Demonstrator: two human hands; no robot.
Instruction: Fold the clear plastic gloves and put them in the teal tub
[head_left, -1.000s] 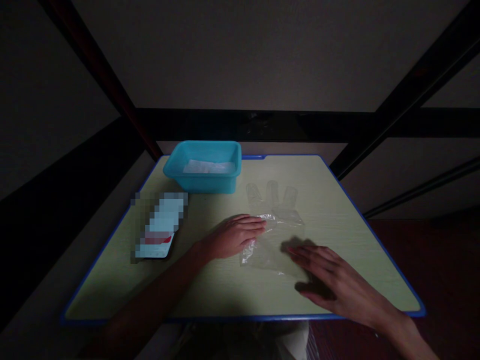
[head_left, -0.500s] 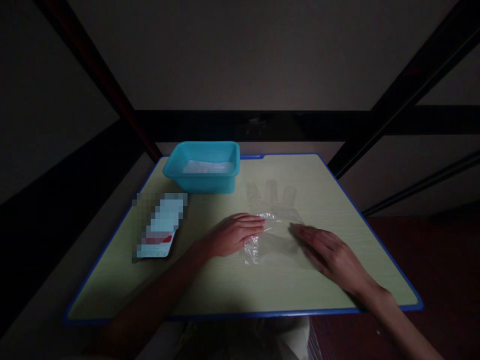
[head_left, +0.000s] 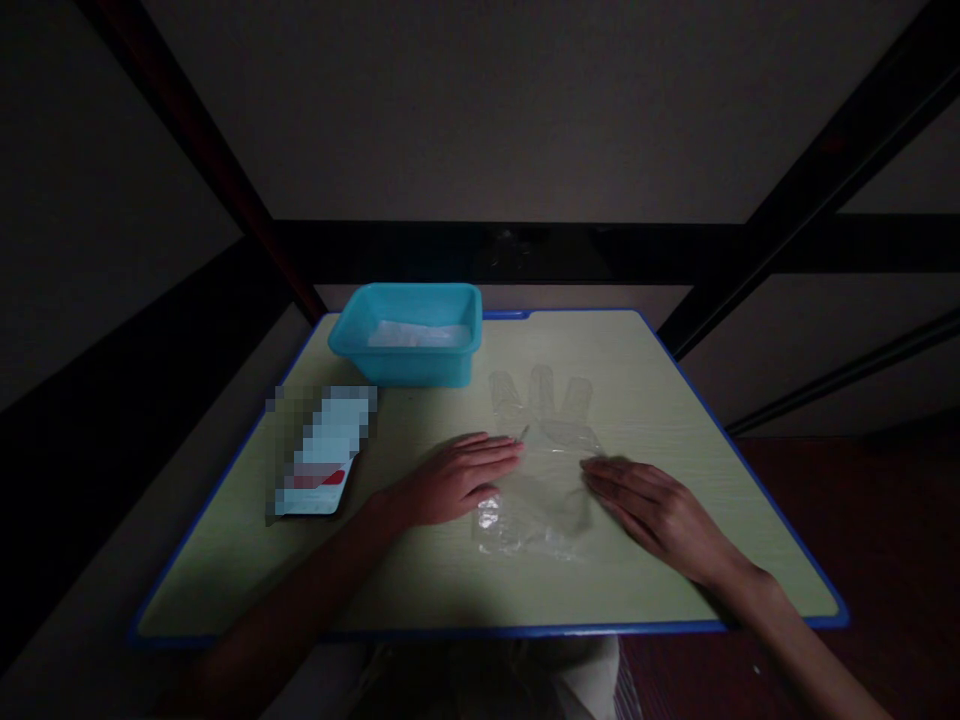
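Faintly, a clear glove (head_left: 544, 470) shows, touched by the flat, outspread left hand (head_left: 457, 478) and right hand (head_left: 660, 510).

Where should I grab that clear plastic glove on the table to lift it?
Pinch the crinkled cuff edge of the glove, coming from the near side. It seems to pucker up off the table there, while the far end toward the blue bin lies flat with little to catch.

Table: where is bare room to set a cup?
Bare: far right corner beyond the clear glove, and the near strip along the table edge. Crowded: middle, left hand and right hand at the glove; blue tub and packet at left.
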